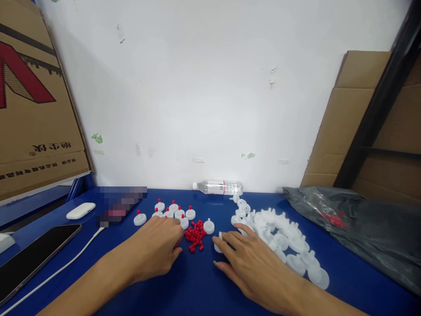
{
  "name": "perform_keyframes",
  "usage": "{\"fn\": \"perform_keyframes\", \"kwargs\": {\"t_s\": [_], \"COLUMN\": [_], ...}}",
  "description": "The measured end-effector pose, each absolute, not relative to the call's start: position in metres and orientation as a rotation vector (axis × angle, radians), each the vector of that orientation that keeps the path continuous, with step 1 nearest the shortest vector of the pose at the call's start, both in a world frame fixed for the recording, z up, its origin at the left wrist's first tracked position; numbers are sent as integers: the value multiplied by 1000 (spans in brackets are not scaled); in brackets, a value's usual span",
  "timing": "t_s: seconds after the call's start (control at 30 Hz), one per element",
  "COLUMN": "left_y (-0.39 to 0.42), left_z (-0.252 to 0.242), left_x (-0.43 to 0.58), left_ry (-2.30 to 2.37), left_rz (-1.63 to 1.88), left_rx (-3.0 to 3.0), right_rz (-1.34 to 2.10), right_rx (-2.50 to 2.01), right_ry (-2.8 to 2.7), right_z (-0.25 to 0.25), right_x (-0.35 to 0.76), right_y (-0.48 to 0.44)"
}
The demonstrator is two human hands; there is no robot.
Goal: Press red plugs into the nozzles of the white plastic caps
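A small heap of red plastic caps (194,236) lies on the blue table (197,285) between my hands. My left hand (154,248) rests just left of it, fingers curled with the tips near the caps; what they hold, if anything, is hidden. My right hand (245,259) lies flat with fingers spread, its fingertips touching a white disc part (218,247). Behind the left hand stand several white discs fitted with red caps (173,210). One plain white disc (208,226) sits beside the red heap. A pile of white discs (279,239) spreads right of my right hand.
A clear water bottle (219,187) lies against the white wall. A dark plastic bag (355,224) fills the right side. At left are a black tablet (31,259), a white cable (66,263) and a white case (80,210). Cardboard boxes (33,109) stand at both sides.
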State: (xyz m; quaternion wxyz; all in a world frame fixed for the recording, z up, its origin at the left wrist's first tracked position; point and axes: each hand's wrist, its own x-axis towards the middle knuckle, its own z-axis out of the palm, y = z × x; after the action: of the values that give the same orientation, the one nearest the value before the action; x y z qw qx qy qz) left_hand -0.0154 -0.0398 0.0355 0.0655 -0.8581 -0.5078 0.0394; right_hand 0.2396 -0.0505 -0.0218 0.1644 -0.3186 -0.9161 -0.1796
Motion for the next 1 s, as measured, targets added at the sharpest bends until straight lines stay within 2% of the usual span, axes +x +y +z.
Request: {"fn": "perform_keyframes", "kwargs": {"t_s": [0.27,0.47,0.63,0.8,1.0], "left_y": [-40,-38,-39,-39,-36], "left_z": [37,37,26,15,6], "left_x": [-12,-7,-2,4,10], "left_ry": [-1481,-1288,-1044,-1113,-1162], "left_rz": [-3,-325,-656,-904,-962], "left_rx": [-2680,-2777,-2926,-3017,-3030], "right_rz": [-386,-437,-313,-245,-264], "right_rx": [-886,-880,-869,-831,-759], "right_ry": [-2599,-2609,-2578,-2470,-2444], "right_z": [-16,-11,-12,-13,-17], "right_x": [239,238,240,242,244], "right_y": [-54,-59,-57,-56,-54]}}
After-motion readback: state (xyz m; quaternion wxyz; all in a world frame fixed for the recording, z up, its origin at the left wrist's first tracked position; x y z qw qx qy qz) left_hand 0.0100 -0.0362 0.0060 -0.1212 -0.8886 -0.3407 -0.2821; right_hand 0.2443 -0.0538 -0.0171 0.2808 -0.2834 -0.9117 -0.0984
